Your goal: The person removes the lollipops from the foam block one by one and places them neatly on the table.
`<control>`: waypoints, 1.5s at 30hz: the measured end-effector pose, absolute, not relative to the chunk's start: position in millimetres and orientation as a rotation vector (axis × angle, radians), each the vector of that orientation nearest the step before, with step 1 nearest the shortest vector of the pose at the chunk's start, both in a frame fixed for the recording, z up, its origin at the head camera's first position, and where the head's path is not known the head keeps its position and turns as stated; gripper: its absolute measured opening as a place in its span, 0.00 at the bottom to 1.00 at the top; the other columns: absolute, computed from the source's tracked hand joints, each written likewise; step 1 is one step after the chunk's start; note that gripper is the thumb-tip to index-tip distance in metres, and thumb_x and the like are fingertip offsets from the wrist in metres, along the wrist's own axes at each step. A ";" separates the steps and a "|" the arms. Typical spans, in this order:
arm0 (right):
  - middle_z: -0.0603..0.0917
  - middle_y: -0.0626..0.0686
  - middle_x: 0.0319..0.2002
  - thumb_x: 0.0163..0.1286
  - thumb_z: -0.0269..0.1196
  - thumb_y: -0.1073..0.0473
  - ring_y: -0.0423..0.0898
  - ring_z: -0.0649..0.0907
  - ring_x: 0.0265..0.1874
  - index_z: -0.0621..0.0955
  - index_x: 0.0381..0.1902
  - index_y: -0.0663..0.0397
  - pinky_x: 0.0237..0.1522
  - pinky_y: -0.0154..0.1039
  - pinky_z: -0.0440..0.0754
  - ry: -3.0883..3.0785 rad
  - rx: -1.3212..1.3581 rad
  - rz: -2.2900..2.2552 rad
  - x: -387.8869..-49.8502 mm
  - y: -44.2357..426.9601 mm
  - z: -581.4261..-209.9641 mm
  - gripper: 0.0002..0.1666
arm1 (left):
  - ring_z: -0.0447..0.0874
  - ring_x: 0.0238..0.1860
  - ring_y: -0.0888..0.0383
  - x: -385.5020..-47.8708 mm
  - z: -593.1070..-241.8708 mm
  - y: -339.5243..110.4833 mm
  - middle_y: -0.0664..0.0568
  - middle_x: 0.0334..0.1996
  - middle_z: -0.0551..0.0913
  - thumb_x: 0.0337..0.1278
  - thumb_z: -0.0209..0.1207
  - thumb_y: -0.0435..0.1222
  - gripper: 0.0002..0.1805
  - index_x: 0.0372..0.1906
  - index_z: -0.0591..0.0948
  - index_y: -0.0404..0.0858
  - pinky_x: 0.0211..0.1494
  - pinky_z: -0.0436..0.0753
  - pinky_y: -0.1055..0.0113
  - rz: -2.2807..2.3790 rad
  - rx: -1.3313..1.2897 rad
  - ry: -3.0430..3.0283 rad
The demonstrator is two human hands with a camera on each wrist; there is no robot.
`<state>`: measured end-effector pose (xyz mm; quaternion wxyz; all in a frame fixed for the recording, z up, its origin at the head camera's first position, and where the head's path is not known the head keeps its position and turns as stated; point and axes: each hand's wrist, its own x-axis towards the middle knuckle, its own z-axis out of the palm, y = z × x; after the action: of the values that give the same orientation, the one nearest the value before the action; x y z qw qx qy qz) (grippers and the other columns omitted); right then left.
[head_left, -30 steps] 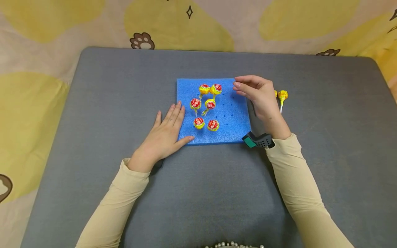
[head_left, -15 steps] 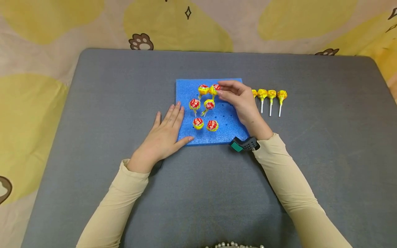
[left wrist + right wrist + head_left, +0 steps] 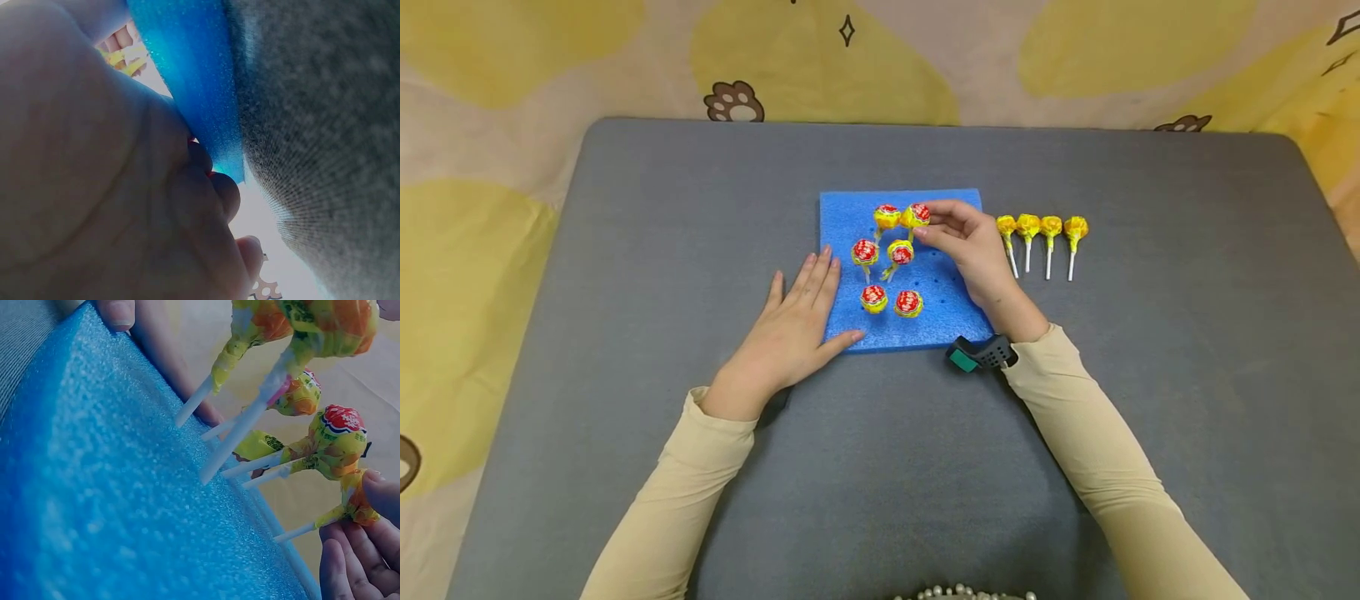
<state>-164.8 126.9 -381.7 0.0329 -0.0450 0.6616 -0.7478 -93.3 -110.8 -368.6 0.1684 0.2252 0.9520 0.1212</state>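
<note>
One lollipop we pinched between thumb and fingers of our right hand; our left hand lay spread, fingers straight, touching the blue foam board.

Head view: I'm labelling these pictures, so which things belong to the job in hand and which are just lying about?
Job, it seems:
blue foam board, left hand touching its edge;
six lollipops standing in it, one pinched by the right hand;
probably the four lollipops beside it on the table.

Just there:
patterned cloth behind;
beads at the bottom.
</note>
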 end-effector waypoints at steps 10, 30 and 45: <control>0.82 0.49 0.33 0.60 0.63 0.75 0.43 0.80 0.35 0.80 0.44 0.67 0.41 0.32 0.79 2.051 -0.142 -2.287 -163.9 126.9 -380.3 0.13 | 0.25 0.73 0.51 -92.9 -368.4 -112.5 0.47 0.74 0.30 0.62 0.47 0.61 0.50 0.74 0.39 0.35 0.69 0.33 0.43 0.354 0.636 2.715; 0.83 0.53 0.33 0.63 0.55 0.78 0.44 0.81 0.34 0.83 0.36 0.56 0.42 0.36 0.80 1.652 -0.058 -2.631 -162.5 133.3 -379.7 0.15 | 0.26 0.73 0.51 -94.1 -368.7 -111.4 0.45 0.74 0.31 0.62 0.48 0.60 0.50 0.74 0.40 0.34 0.69 0.34 0.43 0.347 0.650 2.717; 0.84 0.53 0.29 0.66 0.52 0.78 0.44 0.83 0.29 0.84 0.32 0.57 0.36 0.34 0.81 1.573 -0.073 -2.713 -162.5 137.3 -375.6 0.17 | 0.26 0.73 0.51 -94.1 -370.0 -111.7 0.46 0.74 0.31 0.61 0.48 0.60 0.51 0.74 0.40 0.35 0.69 0.34 0.43 0.349 0.651 2.721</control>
<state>-162.5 137.3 -375.6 0.0022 -0.0234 0.5014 -0.8649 -94.1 -111.7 -370.0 0.1603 0.2278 0.9526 0.1221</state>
